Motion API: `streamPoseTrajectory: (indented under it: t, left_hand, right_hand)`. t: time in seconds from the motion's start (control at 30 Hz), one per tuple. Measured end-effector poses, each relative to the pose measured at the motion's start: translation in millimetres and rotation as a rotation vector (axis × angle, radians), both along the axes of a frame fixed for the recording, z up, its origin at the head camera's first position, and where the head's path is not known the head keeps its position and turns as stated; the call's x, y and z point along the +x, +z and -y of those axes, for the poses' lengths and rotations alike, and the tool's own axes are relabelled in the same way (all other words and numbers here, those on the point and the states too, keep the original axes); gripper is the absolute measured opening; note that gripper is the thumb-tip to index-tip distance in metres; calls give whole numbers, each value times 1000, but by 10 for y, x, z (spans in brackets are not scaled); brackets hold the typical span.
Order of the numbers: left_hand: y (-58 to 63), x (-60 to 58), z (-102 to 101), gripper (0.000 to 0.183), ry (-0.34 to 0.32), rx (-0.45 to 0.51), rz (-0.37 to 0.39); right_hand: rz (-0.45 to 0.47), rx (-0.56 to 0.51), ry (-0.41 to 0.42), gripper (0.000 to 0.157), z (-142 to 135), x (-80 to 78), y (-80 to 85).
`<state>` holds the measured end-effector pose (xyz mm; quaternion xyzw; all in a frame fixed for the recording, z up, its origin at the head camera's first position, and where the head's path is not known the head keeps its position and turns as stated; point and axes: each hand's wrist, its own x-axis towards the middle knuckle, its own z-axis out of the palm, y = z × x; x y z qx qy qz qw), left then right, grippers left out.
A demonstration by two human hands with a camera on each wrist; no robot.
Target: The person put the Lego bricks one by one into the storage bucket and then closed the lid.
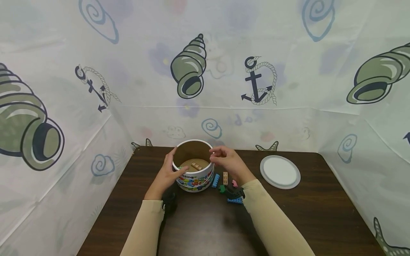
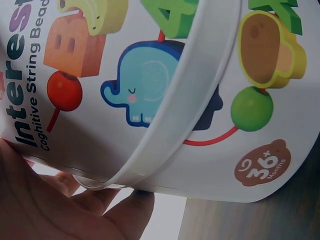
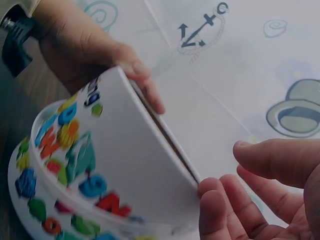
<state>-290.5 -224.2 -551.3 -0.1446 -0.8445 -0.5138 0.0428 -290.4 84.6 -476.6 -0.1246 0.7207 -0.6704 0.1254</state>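
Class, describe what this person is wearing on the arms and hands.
The left sleeve and right sleeve are long, plain and cream-beige. The left hand and right hand wear no gloves. Black straps circle the wrists: the left strap has a small shiny piece; the right strap looks plain black.

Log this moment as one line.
left hand: holds tub | right hand: at tub, holding nothing | tub: open, tan block inside | lid: on table

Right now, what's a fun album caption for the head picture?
Left hand gripping a colorful tub, right hand beside it, toy bricks nearby.
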Motion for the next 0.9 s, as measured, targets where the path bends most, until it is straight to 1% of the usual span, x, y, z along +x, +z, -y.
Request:
streamPoseTrajectory:
  t: [0.17,0.27,0.33,0.47,0.53,0.73,0.9]
  left_hand:
    - [-20,-12,6,106,2,0,-5]
    - [-25,-17,10,106,3,-4,-8]
    - [-25,-19,8,106,3,-5,-7]
    - [-18,-18,0,107,4,-2,-3]
    - [-18,-14,-2,107,6,4,2]
    - [-19,-22,4,108,10,-11,7]
    - [-16,-13,2,107,13,-17,18]
  right_hand:
    - [-19,70,-19,39,-237,109,-113]
    - [-31,114,-28,37,-387,173,-205]
    - [-31,135,-34,34,-498,208,-288]
    - [-3,180,-46,30,-724,281,-463]
    - [7,207,-49,31,-825,326,-533]
    - [23,282,-53,37,-1051,466,-675]
    - [52,314,-20,43,-1222,516,-798]
